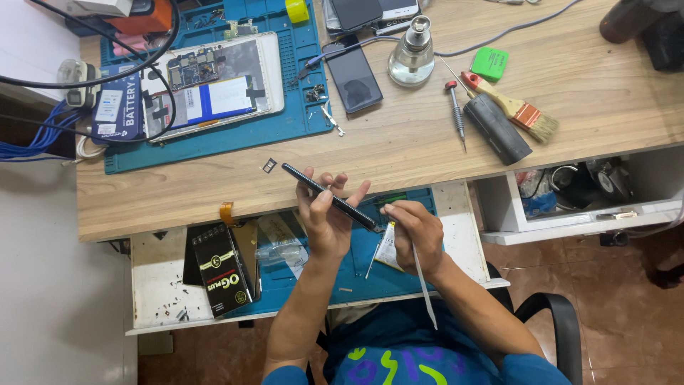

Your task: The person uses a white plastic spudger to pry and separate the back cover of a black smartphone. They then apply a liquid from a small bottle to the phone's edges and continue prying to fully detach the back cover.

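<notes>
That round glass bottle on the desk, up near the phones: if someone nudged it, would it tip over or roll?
The glass bottle probably would not tip easily: its base is wide and squat under a narrow metal top. Standing upright, it should slide rather than roll on the smooth wooden desk. Being clear glass, it is likely fragile and fairly heavy for its size.
</notes>
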